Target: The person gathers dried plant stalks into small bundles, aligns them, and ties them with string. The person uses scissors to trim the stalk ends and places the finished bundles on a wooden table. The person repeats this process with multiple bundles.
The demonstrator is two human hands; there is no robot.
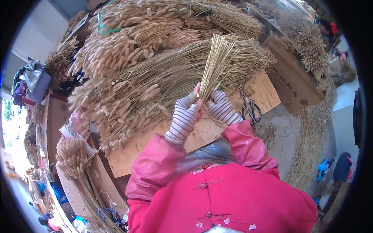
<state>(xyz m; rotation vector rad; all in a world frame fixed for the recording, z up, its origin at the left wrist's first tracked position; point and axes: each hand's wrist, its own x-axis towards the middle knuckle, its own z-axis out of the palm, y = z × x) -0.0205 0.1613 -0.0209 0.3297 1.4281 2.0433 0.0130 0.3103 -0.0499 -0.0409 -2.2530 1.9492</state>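
A bundle of dried grass stems (216, 62) stands nearly upright before me, its cut ends fanned out at the top. Around its lower part my left hand (185, 114) is closed, in a striped fingerless glove with the fingertips bare. My right hand (223, 106), gloved alike, is curled against the bundle's lower right side; its fingertips are partly hidden. The lower end of the bundle is covered by my hands. Black-handled scissors (251, 109) lie just right of my right hand. Beyond my hands spreads a heap of dried bunny-tail grass (147, 89) with fluffy pale heads.
Under the heap is a wooden board (128, 157). A cardboard box (289, 77) stands at the right, with more dried grass (307, 46) behind it. Another bunch (75, 155) leans at the left, below a purple bag (37, 85). Loose straw (311, 139) hangs at far right.
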